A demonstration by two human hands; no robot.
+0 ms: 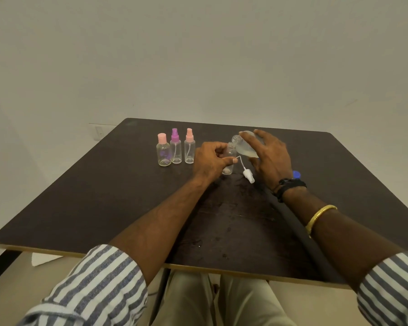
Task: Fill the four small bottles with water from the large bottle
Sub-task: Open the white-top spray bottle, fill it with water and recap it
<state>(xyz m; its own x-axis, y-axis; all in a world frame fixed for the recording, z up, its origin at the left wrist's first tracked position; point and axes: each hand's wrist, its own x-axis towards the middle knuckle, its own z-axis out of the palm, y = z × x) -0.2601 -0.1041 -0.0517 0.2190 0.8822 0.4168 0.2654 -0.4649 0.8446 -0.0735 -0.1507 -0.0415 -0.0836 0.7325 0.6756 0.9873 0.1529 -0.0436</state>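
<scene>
My right hand (270, 156) grips the large clear bottle (245, 144), tipped to the left with its open mouth just above the neck of a small clear bottle (229, 161). My left hand (211, 161) holds that small bottle upright on the dark table (104, 196). Its white spray top with tube (248, 176) lies on the table just to the right. Three small capped bottles stand in a row to the left: a round one with a pink cap (163, 150), one with a purple sprayer (175, 147), one with a pink sprayer (189, 147).
A blue cap (296, 174) lies on the table behind my right wrist. Water droplets spot the table's middle, toward its near edge. A white paper scrap (45, 258) lies on the floor at the lower left. A plain wall stands behind the table.
</scene>
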